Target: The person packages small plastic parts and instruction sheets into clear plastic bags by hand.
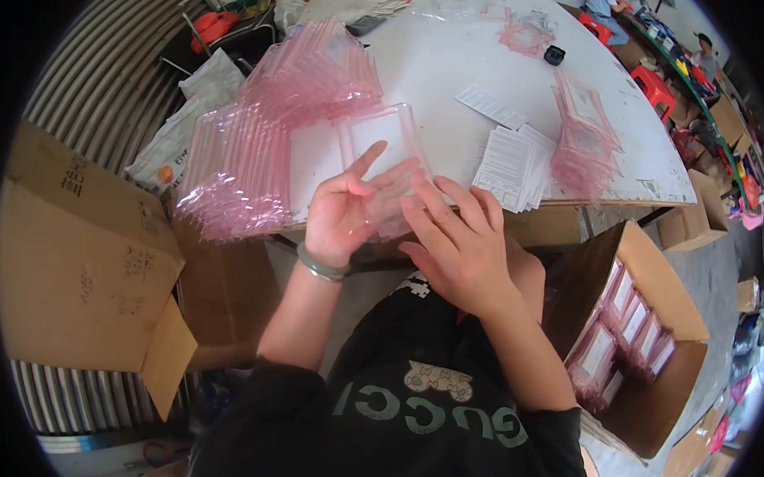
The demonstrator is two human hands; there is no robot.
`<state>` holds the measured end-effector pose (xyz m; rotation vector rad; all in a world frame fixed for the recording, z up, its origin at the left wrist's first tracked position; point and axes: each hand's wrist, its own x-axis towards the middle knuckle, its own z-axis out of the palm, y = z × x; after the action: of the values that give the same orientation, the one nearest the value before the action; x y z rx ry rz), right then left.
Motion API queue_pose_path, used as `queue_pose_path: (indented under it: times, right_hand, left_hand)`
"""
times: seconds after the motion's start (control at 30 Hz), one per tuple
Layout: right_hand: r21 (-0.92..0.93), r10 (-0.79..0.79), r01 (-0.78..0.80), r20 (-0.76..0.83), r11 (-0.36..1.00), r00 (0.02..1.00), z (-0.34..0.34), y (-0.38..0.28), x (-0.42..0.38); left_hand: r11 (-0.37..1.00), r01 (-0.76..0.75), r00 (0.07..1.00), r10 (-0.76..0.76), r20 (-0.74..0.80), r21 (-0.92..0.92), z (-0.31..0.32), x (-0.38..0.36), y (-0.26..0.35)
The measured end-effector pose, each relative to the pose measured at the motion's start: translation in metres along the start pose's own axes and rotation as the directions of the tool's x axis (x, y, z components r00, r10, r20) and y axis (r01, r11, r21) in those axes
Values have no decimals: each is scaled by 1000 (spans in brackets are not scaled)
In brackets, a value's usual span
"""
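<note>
Left hand (pixel 335 213), palm up and opened out with its thumb spread away, has a clear plastic piece (pixel 387 203) lying across its fingers, which show through the film; just beside it the right hand (pixel 465 252), back upward and fingers loosely extended, meets the near edge of that piece, though whether it pinches it I cannot tell. Going left to right, a big cardboard box (pixel 79 249) with dark markings stands well apart to the left of the left hand, and a white sack (pixel 180 132) sits beyond it, farther away than the hand. Nearer, on the table (pixel 431 68), a large fanned stack of pink-edged plastic sleeves (pixel 240 159) spreads to the left of and beyond the left hand, and a single pink-edged sleeve (pixel 387 131) with a white inside lies just past its fingertips. Beyond the right hand and a little to its right lie overlapping printed paper slips (pixel 506 167), then a smaller pile of pink sleeves (pixel 584 135), with a small black object (pixel 554 56) farther off. Lower down, to the right of the right hand, an open carton (pixel 666 292) holds rows of packed pink sleeves (pixel 630 314)
</note>
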<state>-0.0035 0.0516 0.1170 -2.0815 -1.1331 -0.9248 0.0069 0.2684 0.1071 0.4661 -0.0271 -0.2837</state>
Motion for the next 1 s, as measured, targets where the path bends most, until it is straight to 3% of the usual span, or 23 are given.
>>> queue_pose_path:
  times: [0.07, 0.17, 0.23, 0.37, 0.43, 0.57, 0.67, 0.7, 0.8, 0.87, 0.9, 1.0]
  right_hand:
    - [-10, -40, 40, -108, 999, 993, 14, 0, -2]
    - [45, -72, 85, -233, 995, 970, 22, 3, -5]
    - [115, -45, 83, -303, 990, 952, 22, 3, -3]
    - [-277, -229, 127, -377, 953, 897, 7, -8, -3]
    - [-383, -270, 109, -397, 917, 877, 10, -12, -8]
    - [-360, -301, 170, -347, 917, 888, 1, -14, -12]
    - [-157, -236, 204, -226, 966, 945, -4, -21, -9]
    - [-64, -139, 128, -214, 990, 967, -3, -24, -7]
    - [187, 110, -90, -99, 978, 989, -5, -41, 1]
    - [316, 200, -204, 47, 927, 979, -22, -55, 10]
    - [333, 173, -201, 111, 921, 979, -24, -51, 9]
    - [331, 102, -182, 245, 926, 964, -25, -37, 6]
  left_hand:
    - [996, -23, 997, 29, 68, -84, 9, -13, -10]
    - [947, 51, 956, 46, 290, -317, 7, -21, -17]
    - [975, -39, 971, 89, 222, -218, 14, -21, -26]
    - [985, -172, 982, 172, 78, -11, 30, -22, -49]
    - [984, -174, 984, 175, 19, -39, 32, -22, -55]
    - [979, -182, 983, 178, -51, -87, 36, -23, -60]
    - [967, -205, 971, 181, -155, -153, 40, -25, -61]
    - [960, -213, 965, 177, -196, -184, 42, -25, -62]
    - [962, -268, 943, 253, -216, -45, 44, -23, -65]
    - [951, -269, 955, 243, -171, -151, 42, -23, -65]
    - [942, -265, 960, 237, -149, -208, 40, -24, -66]
    - [934, -326, 936, 296, -191, -145, 31, -20, -67]
